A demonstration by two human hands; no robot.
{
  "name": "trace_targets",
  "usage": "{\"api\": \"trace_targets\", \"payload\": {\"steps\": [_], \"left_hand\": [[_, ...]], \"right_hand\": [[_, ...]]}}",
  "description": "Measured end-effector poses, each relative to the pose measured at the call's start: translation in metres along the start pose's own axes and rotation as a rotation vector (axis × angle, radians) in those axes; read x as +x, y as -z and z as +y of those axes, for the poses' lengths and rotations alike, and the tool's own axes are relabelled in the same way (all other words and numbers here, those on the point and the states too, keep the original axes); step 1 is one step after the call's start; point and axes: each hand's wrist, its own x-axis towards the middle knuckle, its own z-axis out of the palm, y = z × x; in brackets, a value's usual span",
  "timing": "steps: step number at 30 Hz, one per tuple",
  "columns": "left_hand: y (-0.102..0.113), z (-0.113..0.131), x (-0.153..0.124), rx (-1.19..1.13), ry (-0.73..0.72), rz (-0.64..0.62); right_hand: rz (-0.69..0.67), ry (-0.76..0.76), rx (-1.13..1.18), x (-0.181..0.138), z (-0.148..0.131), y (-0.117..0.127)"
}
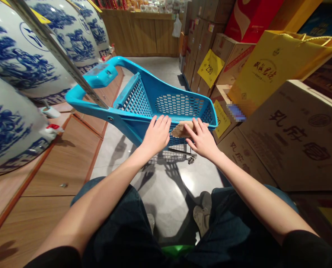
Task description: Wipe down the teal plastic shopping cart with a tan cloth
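Left hand (156, 134): laid flat, fingers spread and apart, on the near rim of the blue shopping cart (179, 106); nothing is clasped by it, and its fingertips are seen just beside the left edge of the brown piece (181, 130).
Right hand (202, 140): fingers are stretched out over the brown piece at the same rim; the thumb is hidden, so it cannot be told whether the piece is gripped or only pressed.
Brown piece: a rough, flat scrap, held against the top of the cart's near wall, between the two hands.
Cart: tilted, its mesh basket turned toward the viewer; the handle (100, 74) is raised at the left, and a wheel (192, 159) is seen below the right hand.
Left side: large blue-and-white porcelain jars (18, 56) are set on a wooden counter (71, 156).
Right side: cardboard boxes (294, 137) are stacked near the cart, with a yellow bag (269, 70) on top and a yellow price tag (210, 68) beyond.
Below: shoes (202, 219) are placed on the grey floor (168, 190).
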Motion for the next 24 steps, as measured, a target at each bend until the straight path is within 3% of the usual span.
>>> {"api": "trace_targets", "payload": {"steps": [6, 11, 18, 21, 24], "left_hand": [[-0.003, -0.001, 0.001, -0.022, -0.011, 0.025], [-0.002, 0.000, 0.000, 0.002, 0.006, 0.016], [-0.002, -0.001, -0.002, -0.017, 0.000, 0.030], [-0.003, 0.001, -0.001, -0.018, 0.001, 0.028], [-0.002, 0.002, -0.001, -0.018, 0.011, 0.022]], "right_hand": [[0.044, -0.134, 0.020, 0.011, 0.026, 0.000], [0.076, -0.123, 0.140, 0.012, 0.032, 0.005], [0.386, -0.314, 0.327, 0.018, 0.062, 0.014], [0.268, -0.314, 0.257, 0.016, 0.051, 0.007], [0.127, -0.225, 0.129, 0.009, 0.019, -0.002]]}}
